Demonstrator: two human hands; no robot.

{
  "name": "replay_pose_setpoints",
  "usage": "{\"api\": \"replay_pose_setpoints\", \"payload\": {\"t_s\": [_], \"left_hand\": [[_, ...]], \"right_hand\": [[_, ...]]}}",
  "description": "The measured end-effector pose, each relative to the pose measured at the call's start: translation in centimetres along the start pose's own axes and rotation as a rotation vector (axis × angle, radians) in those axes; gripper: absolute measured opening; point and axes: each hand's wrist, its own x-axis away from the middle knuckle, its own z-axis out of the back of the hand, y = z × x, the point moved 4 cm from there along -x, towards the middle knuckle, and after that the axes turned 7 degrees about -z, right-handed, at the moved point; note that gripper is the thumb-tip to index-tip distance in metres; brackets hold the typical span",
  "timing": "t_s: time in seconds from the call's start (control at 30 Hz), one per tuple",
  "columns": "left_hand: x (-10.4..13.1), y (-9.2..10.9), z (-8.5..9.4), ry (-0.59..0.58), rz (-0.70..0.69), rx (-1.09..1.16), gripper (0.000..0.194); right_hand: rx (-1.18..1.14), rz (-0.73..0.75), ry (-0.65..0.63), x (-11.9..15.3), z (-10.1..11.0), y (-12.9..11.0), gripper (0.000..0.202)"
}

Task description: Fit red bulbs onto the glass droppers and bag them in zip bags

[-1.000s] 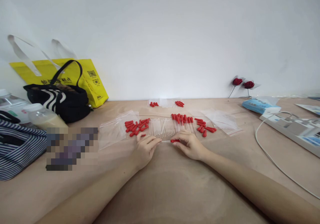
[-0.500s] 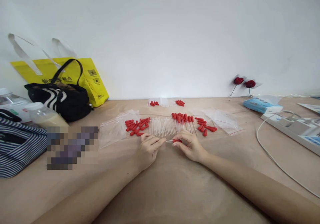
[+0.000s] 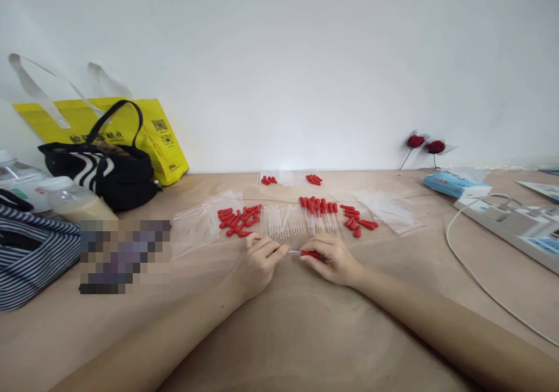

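Low in the middle, my left hand (image 3: 261, 265) pinches one end of a thin clear tube (image 3: 294, 253). My right hand (image 3: 332, 259) is closed on a red rubber bulb (image 3: 310, 254) at the tube's other end. Just beyond the hands lies a row of loose clear tubes (image 3: 282, 221). Beside it on the right are several tubes with red bulbs on them (image 3: 318, 207). Loose red bulbs lie in a left pile (image 3: 236, 220) and a right pile (image 3: 358, 220).
Flat plastic bags lie left (image 3: 194, 226) and right (image 3: 388, 210); another bag (image 3: 290, 177) is by the wall. A yellow bag (image 3: 168, 162), black bag (image 3: 117, 176) and bottle (image 3: 82, 202) stand left. Right are a blue tissue pack (image 3: 454, 183), power strip (image 3: 502, 223) and white cable (image 3: 469, 290).
The red bulb in my right hand is slightly lower, and the right fingers have shifted around it. My left hand keeps its pinch on the tube. The view has moved slightly.
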Motion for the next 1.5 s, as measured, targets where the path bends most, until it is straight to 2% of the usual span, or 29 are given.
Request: {"api": "replay_pose_setpoints", "payload": {"t_s": [0.17,0.5,0.7,0.9,1.0,1.17,1.27,1.4,1.5], "left_hand": [[-0.1,0.2,0.2,0.02,-0.021,-0.009,0.03],[-0.2,0.6,0.3,0.133,-0.053,-0.037,0.024],[-0.3,0.7,0.4,0.132,-0.053,-0.029,0.024],[-0.4,0.7,0.3,0.109,-0.035,-0.031,0.024],[-0.5,0.7,0.5,0.123,-0.002,-0.025,0.022],[-0.6,0.2,0.6,0.183,0.117,0.085,0.02],[-0.6,0.0,0.3,0.195,0.175,0.141,0.02],[-0.6,-0.1,0.0,0.165,0.184,0.218,0.02],[-0.5,-1.2,0.3,0.164,0.252,0.179,0.019]], "right_hand": [[0.038,0.032,-0.009,0.1,-0.2,0.0,0.011],[0.072,0.079,-0.009,0.0,-0.8,0.2,0.01],[0.113,0.116,-0.031,-0.2,-1.1,0.0,0.01],[0.074,0.083,-0.037,-0.3,-0.9,0.1,0.012],[-0.07,-0.028,-0.032,-0.6,-0.5,0.3,0.011],[-0.566,-0.46,0.092,-1.0,-0.7,1.5,0.019],[-0.789,-0.584,0.168,-1.1,-1.5,1.4,0.028],[-0.795,-0.625,0.206,-1.8,-1.4,1.5,0.03],[-0.669,-0.687,0.201,-2.7,0.1,3.3,0.034]]}}
